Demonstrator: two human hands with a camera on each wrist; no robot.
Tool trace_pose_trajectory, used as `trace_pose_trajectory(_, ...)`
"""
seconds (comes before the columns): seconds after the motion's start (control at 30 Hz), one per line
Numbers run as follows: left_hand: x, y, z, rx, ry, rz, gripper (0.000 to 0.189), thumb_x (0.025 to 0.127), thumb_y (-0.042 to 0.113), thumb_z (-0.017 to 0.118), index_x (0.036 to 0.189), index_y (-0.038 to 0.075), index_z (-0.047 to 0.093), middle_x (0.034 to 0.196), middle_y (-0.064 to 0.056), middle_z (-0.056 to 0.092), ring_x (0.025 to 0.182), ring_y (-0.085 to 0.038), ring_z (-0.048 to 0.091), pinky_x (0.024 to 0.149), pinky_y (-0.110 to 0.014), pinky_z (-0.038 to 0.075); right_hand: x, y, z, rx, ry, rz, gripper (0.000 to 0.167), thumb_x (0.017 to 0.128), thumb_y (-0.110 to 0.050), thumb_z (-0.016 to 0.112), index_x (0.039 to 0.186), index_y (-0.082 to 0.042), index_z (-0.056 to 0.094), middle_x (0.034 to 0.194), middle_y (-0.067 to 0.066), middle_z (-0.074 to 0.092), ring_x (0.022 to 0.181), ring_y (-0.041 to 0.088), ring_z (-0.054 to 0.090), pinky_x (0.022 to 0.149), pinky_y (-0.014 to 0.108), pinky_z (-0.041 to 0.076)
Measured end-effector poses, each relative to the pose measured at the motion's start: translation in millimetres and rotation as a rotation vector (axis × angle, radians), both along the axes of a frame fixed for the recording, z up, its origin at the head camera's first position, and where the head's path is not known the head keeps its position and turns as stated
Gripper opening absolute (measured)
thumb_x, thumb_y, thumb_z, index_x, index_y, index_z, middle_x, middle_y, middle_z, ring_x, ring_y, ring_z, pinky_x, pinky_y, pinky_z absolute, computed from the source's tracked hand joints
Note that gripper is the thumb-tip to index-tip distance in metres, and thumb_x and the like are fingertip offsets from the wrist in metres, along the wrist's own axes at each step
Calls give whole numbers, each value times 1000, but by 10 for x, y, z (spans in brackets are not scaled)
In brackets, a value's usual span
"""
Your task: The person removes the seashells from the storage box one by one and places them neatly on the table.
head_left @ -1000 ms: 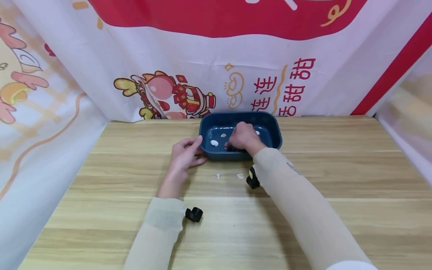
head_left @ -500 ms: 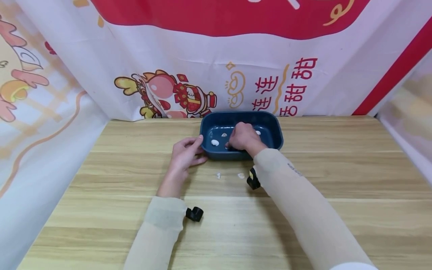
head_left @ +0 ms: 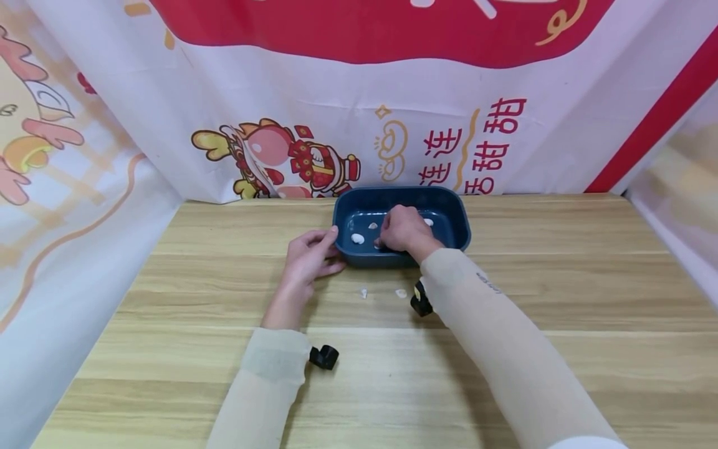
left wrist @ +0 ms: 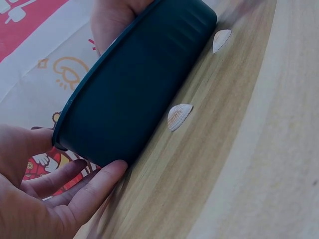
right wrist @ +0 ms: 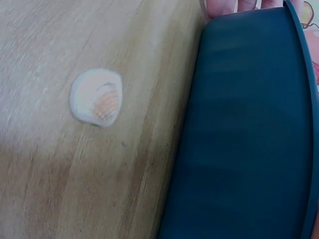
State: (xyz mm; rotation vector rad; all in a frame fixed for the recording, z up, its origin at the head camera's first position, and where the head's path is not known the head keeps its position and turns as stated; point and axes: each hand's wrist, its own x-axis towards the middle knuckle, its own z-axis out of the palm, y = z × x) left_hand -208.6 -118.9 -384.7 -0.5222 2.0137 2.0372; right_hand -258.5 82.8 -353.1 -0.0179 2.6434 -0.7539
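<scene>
A dark blue rectangular basin (head_left: 359,260) stands against the cloth backdrop. My left hand (head_left: 308,254) holds its left end, thumb at the rim and fingertips low on the wall, as the left wrist view shows. Reaching into the basin is my right hand (head_left: 405,229), fingers bent down toward the floor; what its fingertips hold is hidden, so I cannot tell. Inside lie a white shell (head_left: 357,239), a small brownish shell (head_left: 373,226) and another white shell (head_left: 429,222). In front, on the table, are a ribbed shell (left wrist: 179,117) and a second shell (right wrist: 97,97).
The wood-grain table (head_left: 185,349) runs back to a printed cloth backdrop (head_left: 336,93). More printed cloth (head_left: 73,249) borders the left side. Black camera mounts (head_left: 324,357) stick out from both wrists near the tabletop.
Both hands keep nearly the same places. The right hand's fingertips have shifted slightly inside the basin; the shells have not visibly moved.
</scene>
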Motion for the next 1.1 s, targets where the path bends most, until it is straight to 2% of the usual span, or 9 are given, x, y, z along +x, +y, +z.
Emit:
trace_pose_trajectory(0.3, 17, 3, 7, -2, -1, 0, 47, 107, 43, 67, 142, 13, 66, 136, -15, 69, 117, -25, 72, 93, -40, 68, 15, 21, -27, -11, 61, 51, 16, 103, -27, 76, 97, -12, 74, 105, 8, 71, 102, 26, 62, 95, 40, 56)
trace_pose_trajectory(0.57, 13, -10, -10, 6, 6, 1, 45, 107, 42, 68, 142, 14, 66, 134, -15, 70, 115, -25, 72, 93, -40, 69, 32, 33, -18, -41, 61, 48, 18, 102, -26, 77, 93, -11, 77, 101, 7, 76, 99, 24, 65, 90, 37, 57)
trace_pose_trajectory(0.87, -2, -4, -4, 15, 13, -13, 48, 107, 42, 67, 144, 12, 65, 137, -17, 69, 114, -25, 72, 96, -42, 68, 39, 52, 56, -88, 93, 38, 19, 100, -28, 80, 95, -11, 75, 107, 8, 75, 106, 26, 63, 101, 42, 56)
trace_pose_trajectory(1.1, 5, 4, 5, 12, 12, -15, 47, 108, 41, 67, 145, 11, 64, 137, -17, 69, 116, -26, 72, 96, -43, 68, 104, 105, 136, -129, 94, 17, 20, 100, -31, 80, 101, -11, 75, 110, 8, 73, 107, 26, 61, 104, 44, 55)
